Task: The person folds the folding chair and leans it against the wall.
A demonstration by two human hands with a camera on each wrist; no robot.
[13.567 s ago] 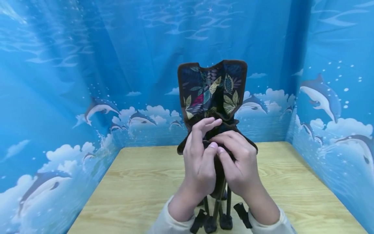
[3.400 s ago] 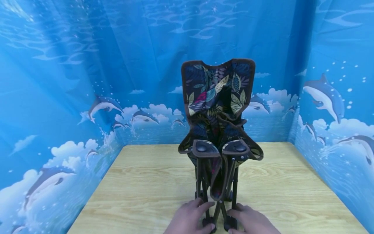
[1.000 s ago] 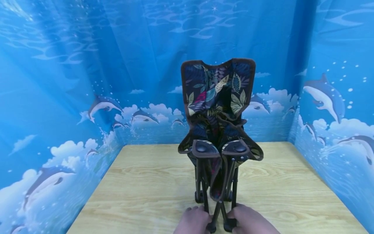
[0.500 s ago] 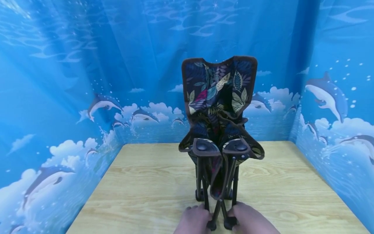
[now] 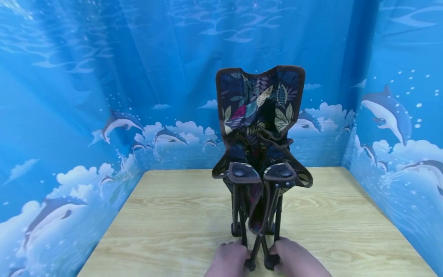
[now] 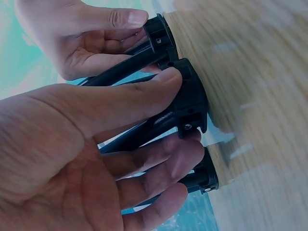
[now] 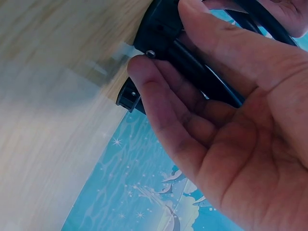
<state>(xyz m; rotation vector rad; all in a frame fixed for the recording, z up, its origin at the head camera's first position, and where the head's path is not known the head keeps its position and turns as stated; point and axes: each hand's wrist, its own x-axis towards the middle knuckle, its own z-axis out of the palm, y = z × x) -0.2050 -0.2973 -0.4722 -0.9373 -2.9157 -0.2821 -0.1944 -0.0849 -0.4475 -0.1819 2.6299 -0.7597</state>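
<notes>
Plainly, wrist views show left grip (image 6: pixel 72 144) and right grip (image 7: pixel 236 134) pinching chair feet (image 6: pixel 195 101); only the head view shows leafy fabric (image 5: pixel 247 109).

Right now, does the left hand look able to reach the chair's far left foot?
Probably yes: nothing visible blocks the left hand from the far left foot, though its fingers hold the near left foot.

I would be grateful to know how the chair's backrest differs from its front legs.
The backrest is broad, leaf-patterned fabric; the front legs are thin, plain bars. The left hand and right hand hold the front legs near their lower ends, while neither touches the backrest. Both are mostly dark parts of one chair.
</notes>
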